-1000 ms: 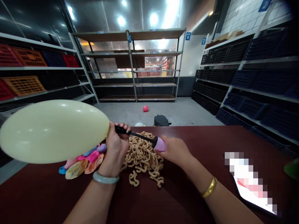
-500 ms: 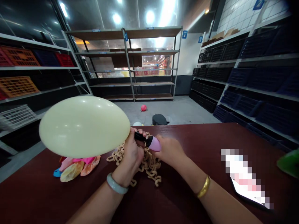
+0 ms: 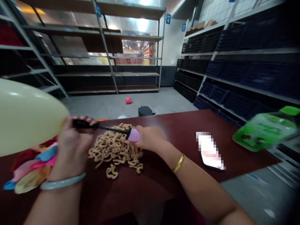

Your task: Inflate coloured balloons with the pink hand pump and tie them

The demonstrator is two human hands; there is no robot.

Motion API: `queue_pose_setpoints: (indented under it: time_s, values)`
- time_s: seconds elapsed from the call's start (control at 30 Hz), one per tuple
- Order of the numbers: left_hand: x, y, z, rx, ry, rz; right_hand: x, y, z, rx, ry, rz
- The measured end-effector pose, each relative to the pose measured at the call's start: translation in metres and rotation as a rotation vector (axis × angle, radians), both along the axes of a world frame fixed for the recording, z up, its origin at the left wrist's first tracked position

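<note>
The left hand (image 3: 71,134) is wrapping its fingers tight around the black nozzle end of a hand pump (image 3: 105,128), right where the neck of a pale yellow balloon (image 3: 25,117) is meeting it. The right hand (image 3: 150,139) is closing around the pump's lilac handle, and the thin black rod is showing stretched out between the two hands. The pump is hanging just above a dark red table (image 3: 164,175), over a heap of tan chain (image 3: 114,148).

The balloon is looking smooth, glossy and rounded, swollen large and running off the left edge. The chain is lying in one loose tangle of matte, curly links. Beside the left wrist a small pile of limp balloons (image 3: 30,170) is lying flat on the table, pink, blue, orange and yellow; their number cannot be told through the blur. A pale green bangle is circling the left wrist and a gold one the right.

A phone (image 3: 211,154) is lying flat to the right, and a green plastic bottle (image 3: 264,129) is resting tilted at the table's far right corner. One red ball (image 3: 128,100) and one dark bag (image 3: 144,111) are sitting on the grey floor beyond.
</note>
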State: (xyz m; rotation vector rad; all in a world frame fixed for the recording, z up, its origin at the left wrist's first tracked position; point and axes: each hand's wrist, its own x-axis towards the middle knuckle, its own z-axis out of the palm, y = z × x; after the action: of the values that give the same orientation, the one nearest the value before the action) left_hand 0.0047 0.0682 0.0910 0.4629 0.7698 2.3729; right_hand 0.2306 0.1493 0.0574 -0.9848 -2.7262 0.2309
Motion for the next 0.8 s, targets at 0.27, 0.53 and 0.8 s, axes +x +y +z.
queue_pose_setpoints:
  time_s: [0.27, 0.53, 0.8]
  values:
    - [0.000, 0.011, -0.005, 0.104, 0.096, 0.067, 0.008, 0.015, -0.006, 0.120, 0.061, 0.028]
    - [0.054, 0.031, -0.027, -0.005, 0.037, -0.144, 0.007, 0.010, -0.004, 0.113, 0.053, 0.002]
    - [0.082, 0.034, -0.047, 0.033, 0.007, -0.254, 0.002, 0.000, -0.006, 0.049, 0.072, 0.000]
